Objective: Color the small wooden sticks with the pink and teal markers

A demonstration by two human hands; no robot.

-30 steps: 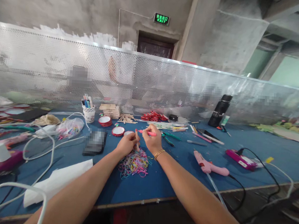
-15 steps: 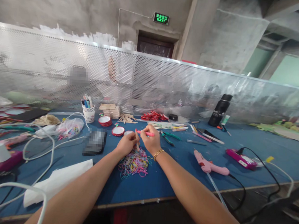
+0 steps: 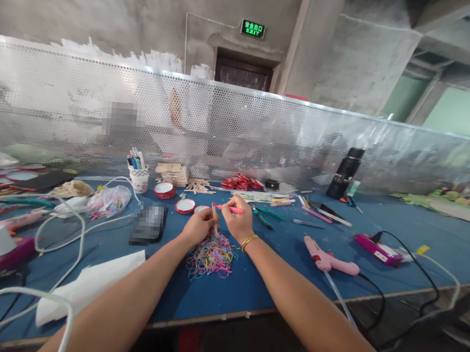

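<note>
My left hand (image 3: pixel 198 226) is closed on a wooden craft stick (image 3: pixel 214 218), held upright. Between the fingers of my right hand (image 3: pixel 237 220) is a pink marker (image 3: pixel 232 210), its tip at the upper end of the stick, which looks reddish there. A gold bracelet (image 3: pixel 247 241) circles my right wrist. Just below both hands lies a tangled heap of colourful strings (image 3: pixel 211 256). Beyond my left hand sits a round red-rimmed piece (image 3: pixel 184 206), with a stack of similar pieces (image 3: pixel 164 190) behind it.
Right of my hands lie green-handled pliers (image 3: pixel 263 217), loose markers (image 3: pixel 317 217) and a pink glue gun (image 3: pixel 328 257). A black bottle (image 3: pixel 346 173) stands farther back. On the left are a phone (image 3: pixel 148 224), a white sheet (image 3: pixel 92 284), cables and a cup of pens (image 3: pixel 139 178). A perforated metal screen (image 3: pixel 230 127) bounds the table.
Almost nothing differs. Both hands keep their places with the stick and the marker; the whole view has shifted very slightly.
</note>
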